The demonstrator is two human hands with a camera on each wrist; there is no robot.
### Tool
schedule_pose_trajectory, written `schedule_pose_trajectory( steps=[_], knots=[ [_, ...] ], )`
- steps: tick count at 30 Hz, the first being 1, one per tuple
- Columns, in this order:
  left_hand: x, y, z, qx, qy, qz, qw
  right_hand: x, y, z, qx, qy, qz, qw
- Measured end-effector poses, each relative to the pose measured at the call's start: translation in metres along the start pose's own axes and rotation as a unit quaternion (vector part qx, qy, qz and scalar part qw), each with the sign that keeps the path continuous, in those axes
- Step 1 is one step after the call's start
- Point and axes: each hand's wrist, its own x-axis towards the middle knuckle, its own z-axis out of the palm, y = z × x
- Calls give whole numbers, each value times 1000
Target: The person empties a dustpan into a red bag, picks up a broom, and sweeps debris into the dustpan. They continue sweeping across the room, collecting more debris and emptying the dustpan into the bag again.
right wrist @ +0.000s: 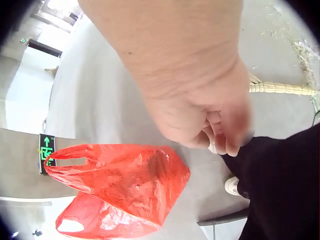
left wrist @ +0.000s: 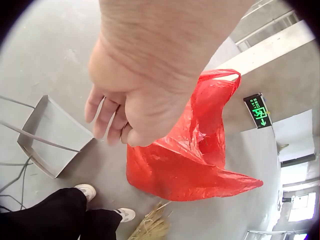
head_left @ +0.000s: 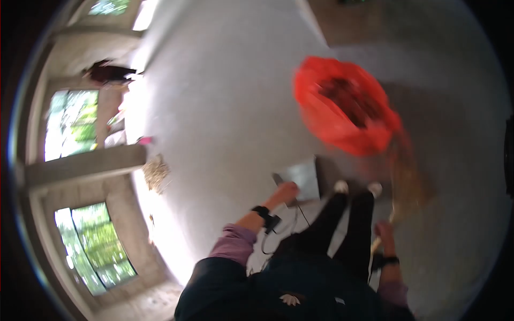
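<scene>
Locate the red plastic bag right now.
Head view: the red plastic bag is right of centre in the upper half, with the dustpan to its lower left and the broom to its lower right.

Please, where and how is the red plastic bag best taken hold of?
Probably by both loop handles of the red plastic bag, gathered together from above. The loops stand at its top, the mouth gapes upward around dark contents, and the thin, creased sides look too floppy for a firm grip.
</scene>
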Motion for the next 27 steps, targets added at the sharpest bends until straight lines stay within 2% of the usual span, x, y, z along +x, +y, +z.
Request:
schedule_pose_trajectory(
  steps=[1,2,3,4,5,6,7,8,12,15,20,21,22,23,24,26,27],
  knots=[
    [-3,-14,5,-41,-29,-93,994,-1,-15,6,44,7,14,999],
    [-3,11,-15,-139,-57,-78,986,7,-14,5,4,3,-37,999],
    [-5,-11,-14,29,-87,32,995,9,-22,1,27,-12,-64,998],
    [-5,-25,-11,56,-75,71,993,5,-44,0,90,29,-24,995],
    [-4,-18,-18,-43,-145,-105,983,3,-49,-4,144,41,-10,989],
    [4,-1,-18,-194,-127,-322,918,8,-46,-17,75,56,0,996],
    [8,2,-13,-194,-135,-357,904,-3,-60,-24,113,95,59,987],
    [24,16,-15,-145,-156,-387,897,8,-59,-35,137,92,98,981],
    [66,68,-5,-80,-208,-397,890,20,-19,-65,198,140,152,958],
    [79,90,18,-70,-221,-401,886,25,44,-76,176,138,203,953],
    [101,93,58,-48,-243,-411,877,48,157,-88,249,136,237,929],
    [105,94,64,-48,-244,-421,872,65,214,-99,78,55,144,985],
    [105,92,68,-38,-252,-428,867,76,268,-102,-95,-31,41,994],
    [106,86,72,-32,-252,-433,865,71,274,-108,44,44,162,985],
    [108,81,77,-28,-251,-437,863,67,271,-121,178,118,277,937],
    [109,71,85,-8,-263,-446,855,72,296,-140,165,159,303,925],
    [107,61,84,-6,-265,-451,852,84,358,-142,47,162,215,962]
  ],
)
